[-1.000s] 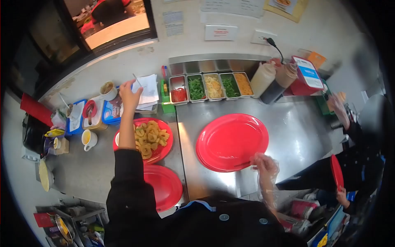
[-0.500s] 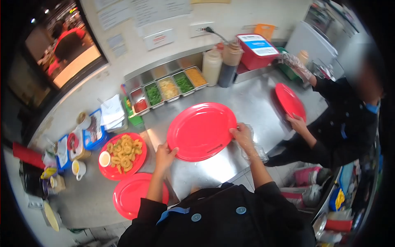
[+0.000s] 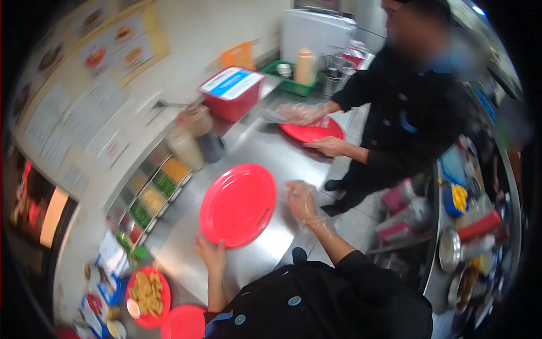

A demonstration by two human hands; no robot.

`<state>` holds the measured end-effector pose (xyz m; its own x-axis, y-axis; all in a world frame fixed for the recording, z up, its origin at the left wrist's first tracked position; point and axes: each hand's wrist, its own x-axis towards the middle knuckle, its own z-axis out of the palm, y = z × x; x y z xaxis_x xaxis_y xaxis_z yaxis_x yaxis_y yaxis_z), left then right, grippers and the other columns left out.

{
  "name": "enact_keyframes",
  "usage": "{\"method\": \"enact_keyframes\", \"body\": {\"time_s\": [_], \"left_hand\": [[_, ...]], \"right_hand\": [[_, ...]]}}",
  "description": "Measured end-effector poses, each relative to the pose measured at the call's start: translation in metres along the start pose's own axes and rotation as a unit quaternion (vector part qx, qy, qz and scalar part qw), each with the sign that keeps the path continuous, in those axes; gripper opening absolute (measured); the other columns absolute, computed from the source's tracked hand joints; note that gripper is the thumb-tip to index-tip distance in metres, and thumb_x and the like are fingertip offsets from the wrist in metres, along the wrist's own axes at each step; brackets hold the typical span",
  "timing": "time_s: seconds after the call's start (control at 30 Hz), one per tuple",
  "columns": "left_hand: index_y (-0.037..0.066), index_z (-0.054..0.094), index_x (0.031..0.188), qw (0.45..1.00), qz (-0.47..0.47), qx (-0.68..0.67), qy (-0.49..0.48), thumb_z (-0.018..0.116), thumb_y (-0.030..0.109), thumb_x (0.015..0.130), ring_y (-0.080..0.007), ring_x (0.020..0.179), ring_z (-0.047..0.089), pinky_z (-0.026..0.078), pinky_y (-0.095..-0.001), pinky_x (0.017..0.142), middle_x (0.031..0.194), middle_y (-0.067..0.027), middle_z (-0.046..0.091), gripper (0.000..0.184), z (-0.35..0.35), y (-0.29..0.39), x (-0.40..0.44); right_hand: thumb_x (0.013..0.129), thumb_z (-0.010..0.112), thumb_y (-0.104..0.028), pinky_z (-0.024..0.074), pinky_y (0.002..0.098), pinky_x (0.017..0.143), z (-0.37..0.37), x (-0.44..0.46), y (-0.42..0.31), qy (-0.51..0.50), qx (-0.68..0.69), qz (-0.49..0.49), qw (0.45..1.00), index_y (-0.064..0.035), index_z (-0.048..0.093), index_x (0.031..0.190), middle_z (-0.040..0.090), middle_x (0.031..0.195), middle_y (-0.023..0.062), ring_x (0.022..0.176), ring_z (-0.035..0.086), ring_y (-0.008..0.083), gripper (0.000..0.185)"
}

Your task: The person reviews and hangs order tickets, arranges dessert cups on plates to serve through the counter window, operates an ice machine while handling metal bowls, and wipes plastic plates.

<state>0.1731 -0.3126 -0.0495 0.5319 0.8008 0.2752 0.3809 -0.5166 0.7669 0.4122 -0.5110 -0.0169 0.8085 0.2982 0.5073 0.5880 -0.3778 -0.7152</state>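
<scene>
My left hand (image 3: pixel 212 257) grips the lower left rim of an oval red plate (image 3: pixel 240 206), thumb on top. The plate is over the steel counter; whether it rests there I cannot tell. To its right, apart from the rim, is my right hand (image 3: pixel 302 204), in a loose clear plastic glove, fingers slightly bent and holding nothing visible. A red plate of fried rings (image 3: pixel 148 294) with a small white dip cup (image 3: pixel 133 308) stands at lower left. Beside it lies another red plate (image 3: pixel 183 323), partly cut off by my sleeve.
A co-worker at the right holds a red plate (image 3: pixel 316 131), one gloved hand over it. Along the wall stand topping pans (image 3: pixel 152 200), blurred squeeze bottles (image 3: pixel 186 148), a red tub (image 3: pixel 231 93) and a green basket (image 3: pixel 291 83). A loaded shelf (image 3: pixel 432 243) is at right.
My view has turned right. My right hand has let go of the plate's rim; my left still grips it. The co-worker's gloved hand has moved from the green basket to over their plate.
</scene>
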Motion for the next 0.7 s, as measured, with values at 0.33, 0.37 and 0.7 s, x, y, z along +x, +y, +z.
{"method": "enact_keyframes", "body": {"time_s": [0.33,0.37,0.7], "left_hand": [[0.002,0.054,0.113,0.825,0.238,-0.165,-0.485,0.059,0.006,0.08,-0.0268,0.093,0.056,0.044,-0.0346,0.082,0.107,-0.0174,0.053,0.033,0.08,0.153,-0.045],[0.002,0.054,0.114,0.736,0.246,-0.116,-0.62,0.06,0.007,0.081,-0.0264,0.087,0.059,0.046,-0.0338,0.079,0.104,-0.0178,0.056,0.035,0.093,0.158,-0.059],[0.003,0.047,0.126,0.276,0.534,0.017,-0.799,0.064,0.023,0.082,-0.0388,0.103,0.055,0.044,-0.0408,0.088,0.112,-0.0262,0.056,0.051,0.136,0.203,-0.219]], "right_hand": [[0.074,0.054,-0.011,0.0477,0.0456,0.077,-0.167,-0.294,0.106,-0.135,-0.232,0.471,0.84,-0.0008,0.063,0.094,0.062,0.094,0.0221,0.091,0.06,0.0381,0.024],[0.074,0.054,-0.018,0.0487,0.0427,0.081,-0.173,-0.354,0.132,-0.147,-0.227,0.585,0.765,-0.0029,0.066,0.095,0.062,0.102,0.0224,0.098,0.061,0.0344,0.029],[0.075,0.057,-0.024,0.0499,0.0409,0.079,-0.135,-0.808,0.047,-0.058,-0.322,0.759,0.562,-0.0032,0.068,0.089,0.064,0.096,0.02,0.093,0.062,0.0344,0.027]]}}
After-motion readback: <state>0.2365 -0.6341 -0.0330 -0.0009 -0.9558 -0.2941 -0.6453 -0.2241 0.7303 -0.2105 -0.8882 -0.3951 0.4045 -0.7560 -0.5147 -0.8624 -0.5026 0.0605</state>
